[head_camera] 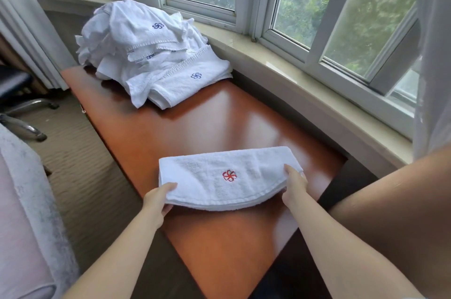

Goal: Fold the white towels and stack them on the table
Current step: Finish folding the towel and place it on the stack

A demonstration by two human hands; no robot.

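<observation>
The folded towel [219, 176] bears a red pinwheel logo; blue ones mark the pile [151, 54], where letters "TA" show partly. The left hand [157, 201] and right hand [294, 185] grip the towel's ends, thumbs on top, arms outstretched over the counter [219, 118].

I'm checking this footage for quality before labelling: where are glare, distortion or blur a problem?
Head view: window daylight leaves a broad pale sheen on the wooden table; the wide lens bows the window sill and stretches both forearms; the folded towel, gripped by the left hand and right hand, is sharp, its red logo readable; the unfolded towel pile is bright but not washed out.
</observation>
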